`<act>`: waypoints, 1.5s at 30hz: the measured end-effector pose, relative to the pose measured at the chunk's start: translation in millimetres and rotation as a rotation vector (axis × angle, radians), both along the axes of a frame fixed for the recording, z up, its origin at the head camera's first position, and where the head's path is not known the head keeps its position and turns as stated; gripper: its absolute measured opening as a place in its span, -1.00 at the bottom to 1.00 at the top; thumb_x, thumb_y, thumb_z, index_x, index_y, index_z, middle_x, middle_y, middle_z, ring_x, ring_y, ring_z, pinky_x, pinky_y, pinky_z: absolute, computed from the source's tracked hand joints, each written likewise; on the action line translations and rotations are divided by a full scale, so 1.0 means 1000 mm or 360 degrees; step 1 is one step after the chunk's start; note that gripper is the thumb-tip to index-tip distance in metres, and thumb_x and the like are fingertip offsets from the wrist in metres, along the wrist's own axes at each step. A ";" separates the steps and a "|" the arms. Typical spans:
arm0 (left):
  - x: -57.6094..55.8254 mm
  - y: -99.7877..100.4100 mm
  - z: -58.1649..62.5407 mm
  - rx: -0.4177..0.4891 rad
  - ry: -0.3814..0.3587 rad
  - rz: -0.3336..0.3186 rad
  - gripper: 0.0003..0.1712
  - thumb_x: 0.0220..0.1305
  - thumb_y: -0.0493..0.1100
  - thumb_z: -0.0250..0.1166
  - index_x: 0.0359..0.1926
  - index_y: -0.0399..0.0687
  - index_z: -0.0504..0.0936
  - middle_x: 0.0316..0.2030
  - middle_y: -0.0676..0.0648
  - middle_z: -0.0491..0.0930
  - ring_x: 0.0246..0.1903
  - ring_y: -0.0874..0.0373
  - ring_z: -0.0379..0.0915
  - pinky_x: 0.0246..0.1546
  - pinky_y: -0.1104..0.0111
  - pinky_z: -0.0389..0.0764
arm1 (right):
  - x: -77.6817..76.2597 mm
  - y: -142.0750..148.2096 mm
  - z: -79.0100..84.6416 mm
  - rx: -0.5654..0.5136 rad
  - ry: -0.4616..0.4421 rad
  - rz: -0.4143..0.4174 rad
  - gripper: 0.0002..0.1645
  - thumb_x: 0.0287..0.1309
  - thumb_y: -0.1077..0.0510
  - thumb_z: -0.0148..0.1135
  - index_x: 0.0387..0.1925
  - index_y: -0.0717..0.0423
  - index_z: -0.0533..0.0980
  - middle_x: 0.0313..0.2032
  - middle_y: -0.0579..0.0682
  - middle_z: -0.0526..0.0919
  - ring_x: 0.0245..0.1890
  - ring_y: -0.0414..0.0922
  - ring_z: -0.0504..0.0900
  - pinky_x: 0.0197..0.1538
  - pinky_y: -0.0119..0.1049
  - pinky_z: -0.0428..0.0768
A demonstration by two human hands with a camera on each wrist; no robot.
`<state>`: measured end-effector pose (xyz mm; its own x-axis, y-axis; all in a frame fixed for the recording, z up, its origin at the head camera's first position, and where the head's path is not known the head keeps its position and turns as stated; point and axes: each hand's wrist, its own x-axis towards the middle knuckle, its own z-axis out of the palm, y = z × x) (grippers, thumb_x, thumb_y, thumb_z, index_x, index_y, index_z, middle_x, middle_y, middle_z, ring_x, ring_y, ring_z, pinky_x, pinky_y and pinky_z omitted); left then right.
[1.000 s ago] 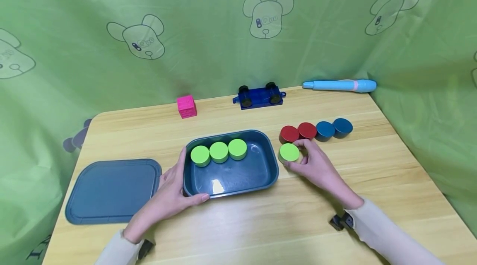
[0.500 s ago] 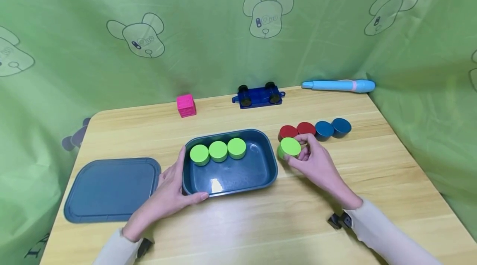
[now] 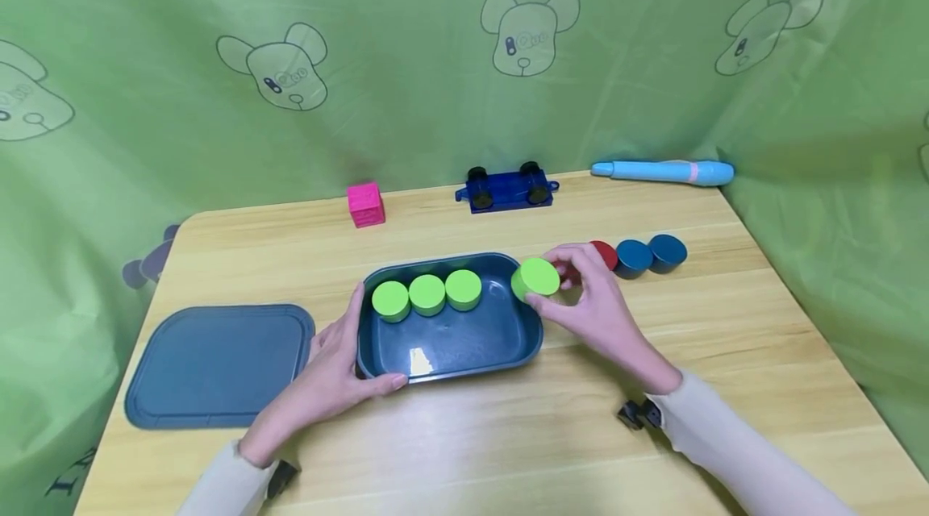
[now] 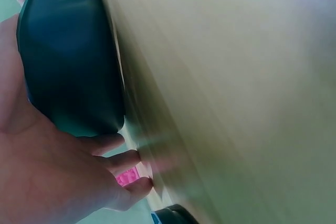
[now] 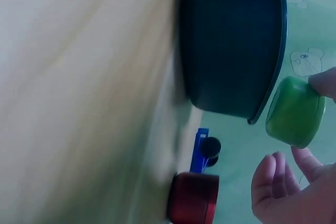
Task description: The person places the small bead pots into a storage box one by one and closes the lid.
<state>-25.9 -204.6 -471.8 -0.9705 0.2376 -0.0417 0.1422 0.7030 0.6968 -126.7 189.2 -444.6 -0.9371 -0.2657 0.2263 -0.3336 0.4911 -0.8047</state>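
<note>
In the head view, my left hand [image 3: 330,367] holds the left end of a dark blue plastic box [image 3: 443,377], thumb on its front edge and fingers along its side. Three small green round tubs [image 3: 427,295] stand in a row along the back inside it. My right hand [image 3: 597,310] pinches another green round tub [image 3: 535,279] by its edge, slightly tilted, over the box's right end. The right wrist view shows this green tub [image 5: 295,113] between thumb and finger, above rim height, with the other fingers loosely curled beneath.
Blue round tubs [image 3: 634,258] and a partly hidden red one [image 3: 604,255] stand right of the box. A dark blue lid [image 3: 221,367] lies at left. Along the back are a pink cube [image 3: 365,205], a blue toy wagon chassis [image 3: 508,189] and a light blue pen [image 3: 662,171].
My right hand has lifted the green tub off the table and carried it left over the box's right end. The left hand stays on the box.
</note>
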 end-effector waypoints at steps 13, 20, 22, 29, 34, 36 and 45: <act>0.002 0.001 0.000 0.0021 0.0020 -0.0015 0.63 0.14 0.37 0.62 0.79 -0.02 -0.35 0.67 -0.36 0.08 0.61 -0.38 0.05 0.44 -0.45 -0.07 | -0.008 -0.030 -0.004 0.0168 -0.0121 0.0113 -0.35 0.14 -0.05 0.72 0.22 -0.07 0.64 0.42 0.13 0.37 0.40 0.13 0.37 0.26 0.23 0.55; -0.001 0.002 0.000 0.0007 0.0022 -0.0025 0.63 0.14 0.38 0.62 0.79 -0.01 -0.35 0.67 -0.35 0.08 0.60 -0.38 0.06 0.44 -0.45 -0.06 | -0.008 -0.035 -0.007 0.0332 -0.0136 0.0154 -0.34 0.16 0.04 0.69 0.26 0.03 0.64 0.46 0.22 0.33 0.42 0.22 0.39 0.30 0.29 0.53; -0.001 0.001 0.000 0.0008 0.0024 -0.0027 0.63 0.14 0.38 0.62 0.79 -0.01 -0.36 0.67 -0.35 0.07 0.61 -0.38 0.06 0.44 -0.45 -0.06 | -0.007 -0.037 -0.007 0.0389 -0.0125 0.0161 -0.33 0.15 0.06 0.69 0.27 0.06 0.64 0.46 0.23 0.33 0.41 0.23 0.41 0.31 0.30 0.52; 0.002 -0.001 -0.001 0.0006 0.0045 -0.0016 0.64 0.12 0.38 0.63 0.79 -0.03 -0.35 0.67 -0.36 0.08 0.60 -0.39 0.06 0.42 -0.47 -0.04 | -0.002 -0.046 -0.004 0.0577 -0.0176 0.0218 -0.30 0.20 0.16 0.62 0.34 0.22 0.60 0.45 0.32 0.34 0.34 0.26 0.45 0.26 0.30 0.58; 0.003 -0.002 -0.001 0.0011 0.0044 -0.0011 0.64 0.13 0.39 0.63 0.79 -0.03 -0.34 0.67 -0.36 0.08 0.61 -0.38 0.06 0.42 -0.47 -0.05 | -0.001 -0.051 -0.005 0.0625 -0.0126 0.0160 -0.32 0.20 0.21 0.62 0.33 0.18 0.57 0.41 0.31 0.37 0.35 0.25 0.43 0.27 0.30 0.58; 0.002 -0.001 -0.001 0.0016 0.0044 -0.0014 0.64 0.13 0.38 0.63 0.79 -0.02 -0.35 0.67 -0.35 0.07 0.61 -0.37 0.05 0.43 -0.46 -0.05 | 0.000 -0.052 -0.005 0.0626 -0.0108 0.0131 -0.39 0.20 0.22 0.62 0.24 0.14 0.56 0.34 0.28 0.39 0.29 0.23 0.45 0.23 0.25 0.61; 0.000 -0.001 0.000 0.0027 0.0029 -0.0010 0.64 0.13 0.38 0.62 0.79 -0.04 -0.35 0.68 -0.35 0.04 0.62 -0.38 0.02 0.44 -0.46 -0.08 | -0.002 -0.056 -0.002 0.0687 -0.0076 0.0092 -0.66 0.17 0.27 0.61 -0.16 0.04 0.57 0.11 0.14 0.48 0.09 0.10 0.50 -0.01 0.01 0.64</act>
<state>-26.0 -205.4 -471.5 -0.9695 0.2444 -0.0202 0.1593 0.6902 0.7058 -128.4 133.1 -446.6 -0.9246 -0.3789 0.0400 -0.3380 0.7673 -0.5450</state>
